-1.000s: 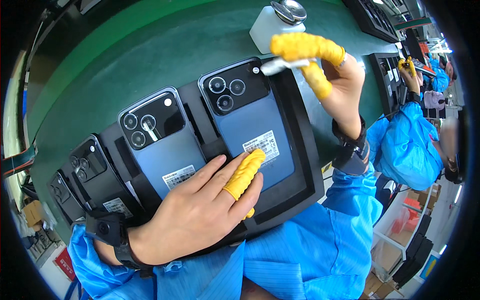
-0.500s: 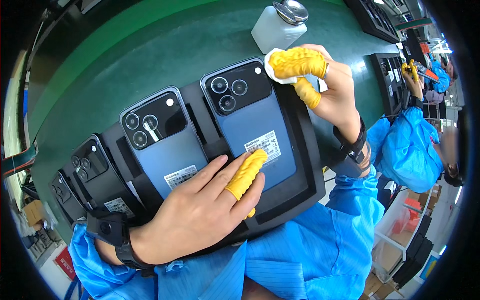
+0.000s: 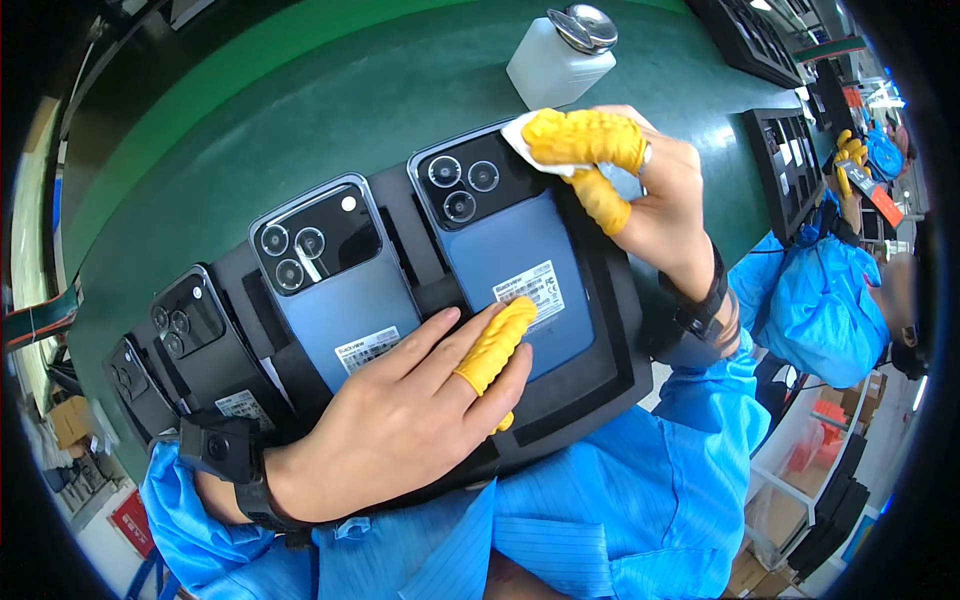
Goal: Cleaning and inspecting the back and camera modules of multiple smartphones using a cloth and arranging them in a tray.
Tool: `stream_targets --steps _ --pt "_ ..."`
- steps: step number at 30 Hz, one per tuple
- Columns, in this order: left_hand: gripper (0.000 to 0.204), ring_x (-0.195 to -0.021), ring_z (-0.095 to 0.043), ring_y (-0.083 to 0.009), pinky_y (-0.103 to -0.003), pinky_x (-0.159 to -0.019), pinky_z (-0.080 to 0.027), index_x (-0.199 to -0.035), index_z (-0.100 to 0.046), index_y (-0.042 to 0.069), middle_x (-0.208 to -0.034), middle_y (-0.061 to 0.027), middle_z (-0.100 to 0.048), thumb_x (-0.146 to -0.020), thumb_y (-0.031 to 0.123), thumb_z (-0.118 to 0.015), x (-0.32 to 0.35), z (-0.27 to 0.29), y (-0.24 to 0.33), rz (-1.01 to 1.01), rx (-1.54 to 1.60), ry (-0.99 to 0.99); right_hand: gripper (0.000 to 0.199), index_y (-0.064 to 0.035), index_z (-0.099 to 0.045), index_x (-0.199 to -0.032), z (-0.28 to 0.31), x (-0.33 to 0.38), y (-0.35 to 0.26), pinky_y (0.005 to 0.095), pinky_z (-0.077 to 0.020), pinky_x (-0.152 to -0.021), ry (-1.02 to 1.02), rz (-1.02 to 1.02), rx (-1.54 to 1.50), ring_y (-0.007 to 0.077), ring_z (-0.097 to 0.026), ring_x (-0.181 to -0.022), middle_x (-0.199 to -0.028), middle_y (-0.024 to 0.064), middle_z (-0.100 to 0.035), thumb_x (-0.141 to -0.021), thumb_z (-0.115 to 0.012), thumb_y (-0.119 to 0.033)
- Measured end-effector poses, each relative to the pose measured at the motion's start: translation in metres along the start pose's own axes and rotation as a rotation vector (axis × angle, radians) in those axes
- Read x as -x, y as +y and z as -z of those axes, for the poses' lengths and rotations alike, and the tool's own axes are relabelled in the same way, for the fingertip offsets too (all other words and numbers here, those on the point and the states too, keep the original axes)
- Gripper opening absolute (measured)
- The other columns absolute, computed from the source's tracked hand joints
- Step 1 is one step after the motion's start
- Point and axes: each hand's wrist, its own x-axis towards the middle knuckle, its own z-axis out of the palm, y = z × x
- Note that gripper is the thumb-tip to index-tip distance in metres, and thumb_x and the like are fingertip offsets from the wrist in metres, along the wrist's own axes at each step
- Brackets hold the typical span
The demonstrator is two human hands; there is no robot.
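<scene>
Blue phone lies back-up at the right end of the black tray, on the green tabletop; camera end points away from the person, leaning left; long axis runs upper left to lower right; white label on its lower half, small dark print across the width; right hand: grip pinches white wipe at the top right corner; left hand: grip released, fingers flat, one on the label.
</scene>
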Motion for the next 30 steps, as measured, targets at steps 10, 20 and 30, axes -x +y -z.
stream_targets --steps 10,20,30 --pt "0.038 -0.109 -0.057 -0.0276 -0.037 -0.095 -0.046 -0.113 -0.06 0.007 -0.117 -0.0167 -0.058 -0.079 0.024 -0.061 0.001 -0.001 0.001 0.002 0.024 0.024 0.023 -0.0014 -0.066 -0.088 0.02 0.019 -0.021 0.0381 -0.0497 -0.081 -0.123 -0.016 0.021 0.0278 -0.066 -0.08 -0.088 0.0113 -0.068 -0.065 -0.065 0.005" --pt "0.037 -0.109 -0.057 -0.0267 -0.037 -0.095 -0.047 -0.112 -0.06 0.006 -0.116 -0.0159 -0.059 -0.079 0.021 -0.061 0.0 -0.003 0.0 -0.005 0.041 0.021 0.017 0.0007 -0.065 -0.088 -0.019 0.003 -0.007 0.046 -0.0473 -0.088 -0.187 0.244 -0.4 0.03 -0.064 -0.083 -0.09 0.0135 -0.067 -0.072 -0.069 -0.005" --pt "0.038 -0.108 -0.057 -0.026 -0.037 -0.095 -0.046 -0.113 -0.061 0.006 -0.117 -0.017 -0.058 -0.078 0.022 -0.061 0.001 -0.002 0.0 0.0 0.025 0.024 0.012 -0.0019 -0.068 -0.084 0.01 0.023 0.026 0.039 -0.0453 -0.086 -0.082 0.119 -0.35 0.0253 -0.064 -0.081 -0.086 0.0094 -0.069 -0.073 -0.067 -0.006"
